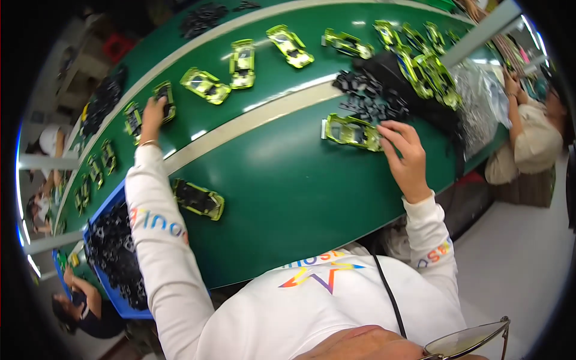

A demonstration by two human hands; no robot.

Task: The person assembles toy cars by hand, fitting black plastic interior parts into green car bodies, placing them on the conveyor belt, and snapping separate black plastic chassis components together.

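Observation:
My left hand reaches out to the far left, its fingers closed on a dark and lime-green toy car on the green belt. My right hand pinches the right end of a lime-green toy car, which rests on the near worktop. The car's other end, with a pale strip, points left. Beside my left sleeve, another toy car with a dark underside facing up lies on the worktop.
Several toy cars are spaced along the belt. Black plastic parts lie in a heap beyond my right hand, beside a black bag and a clear plastic bag. A blue bin of black parts stands left. Co-workers sit on both sides.

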